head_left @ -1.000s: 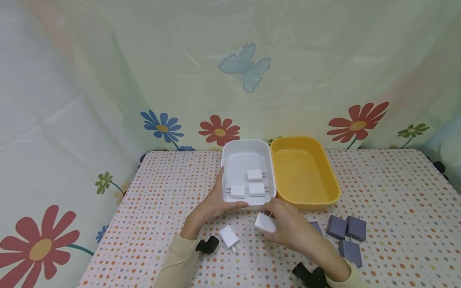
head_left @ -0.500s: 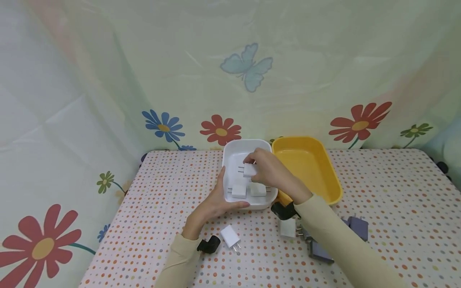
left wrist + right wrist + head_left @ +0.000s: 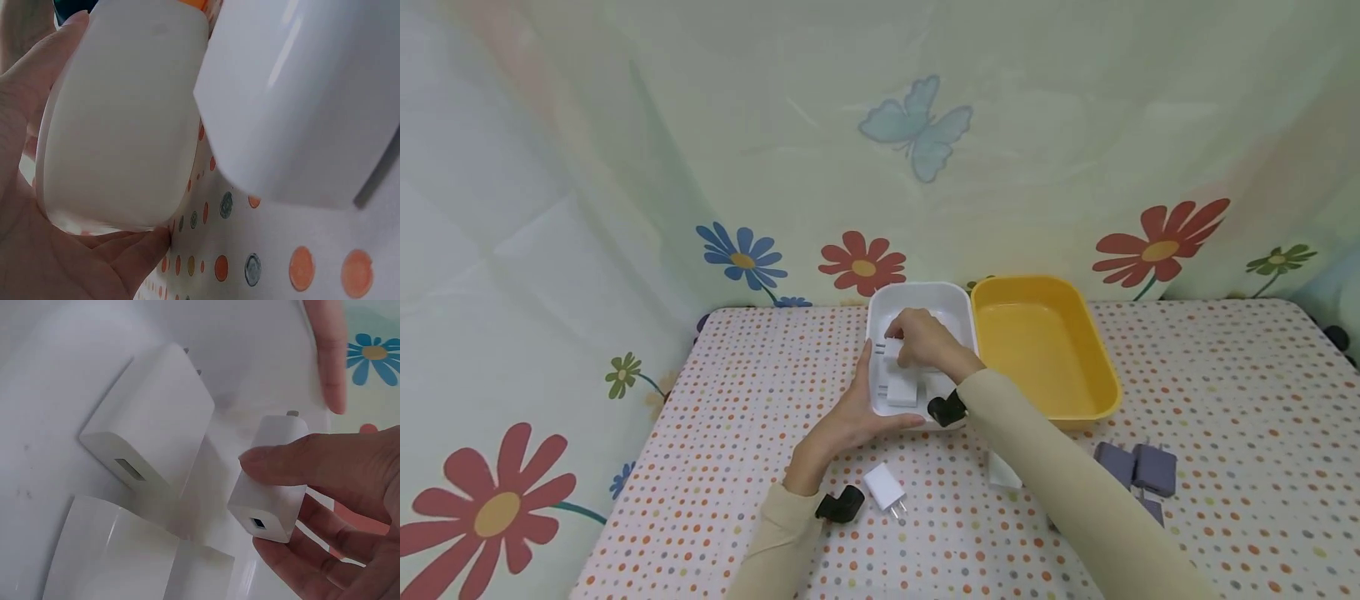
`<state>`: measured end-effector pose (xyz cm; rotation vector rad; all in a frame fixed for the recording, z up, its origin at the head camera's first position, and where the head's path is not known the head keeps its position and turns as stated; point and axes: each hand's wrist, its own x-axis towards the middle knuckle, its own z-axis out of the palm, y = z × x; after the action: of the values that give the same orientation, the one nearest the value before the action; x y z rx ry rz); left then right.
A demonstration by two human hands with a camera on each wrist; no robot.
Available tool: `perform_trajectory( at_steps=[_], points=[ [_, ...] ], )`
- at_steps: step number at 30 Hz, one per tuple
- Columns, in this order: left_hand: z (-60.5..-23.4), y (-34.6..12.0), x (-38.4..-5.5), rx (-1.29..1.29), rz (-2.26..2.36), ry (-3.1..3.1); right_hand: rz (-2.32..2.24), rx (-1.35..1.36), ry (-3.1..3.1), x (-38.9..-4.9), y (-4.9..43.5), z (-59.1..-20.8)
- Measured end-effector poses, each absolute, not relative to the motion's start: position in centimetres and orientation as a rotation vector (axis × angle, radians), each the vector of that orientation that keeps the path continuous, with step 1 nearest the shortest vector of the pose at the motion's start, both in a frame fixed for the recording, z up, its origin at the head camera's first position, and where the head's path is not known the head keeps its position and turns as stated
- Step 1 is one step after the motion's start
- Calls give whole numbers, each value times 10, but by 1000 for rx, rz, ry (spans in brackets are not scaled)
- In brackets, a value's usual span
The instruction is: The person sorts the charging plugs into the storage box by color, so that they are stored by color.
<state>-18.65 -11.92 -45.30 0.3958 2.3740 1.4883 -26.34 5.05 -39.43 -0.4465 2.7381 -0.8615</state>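
The thumb and fingers of the right hand (image 3: 928, 340) pinch a white adapter (image 3: 269, 495), gap closed to the width of the adapter; its prongs point to 9 o'clock in the head view, and whether it touches the tray floor cannot be told; the left hand (image 3: 850, 410) holds the white tray (image 3: 946, 302) at its 8 o'clock corner, thumb along the near wall, fingers spread along the left wall; the pinched adapter is inside the white tray, on its 9 o'clock side; at least two further white adapters (image 3: 153, 415) lie in the same tray, partly covered by the right hand; from the white tray outward, the yellow tray (image 3: 1033, 354) stands just beside it at 3 o'clock; purple adapters (image 3: 1154, 469) lie at 4 o'clock, partly behind the right sleeve (image 3: 1060, 471); a partly hidden white block (image 3: 1003, 472) lies at 5 o'clock; a loose white adapter (image 3: 883, 485) lies between 6 and 7 o'clock, prongs towards 5; the dotted cloth (image 3: 752, 375) supports all; a flowered curtain (image 3: 1015, 167) hangs at 12 o'clock.
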Motion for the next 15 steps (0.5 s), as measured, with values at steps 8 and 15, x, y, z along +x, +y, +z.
perform_trajectory(
  at_steps=[8, 15],
  points=[
    [-452, -121, -187, 381, 1473, 2376, -784, -443, 2671, -272, 45, -401],
    [-452, -121, -187, 386, 1456, 2396, -736, -488, 2666, -275, 44, -406]
  ],
)
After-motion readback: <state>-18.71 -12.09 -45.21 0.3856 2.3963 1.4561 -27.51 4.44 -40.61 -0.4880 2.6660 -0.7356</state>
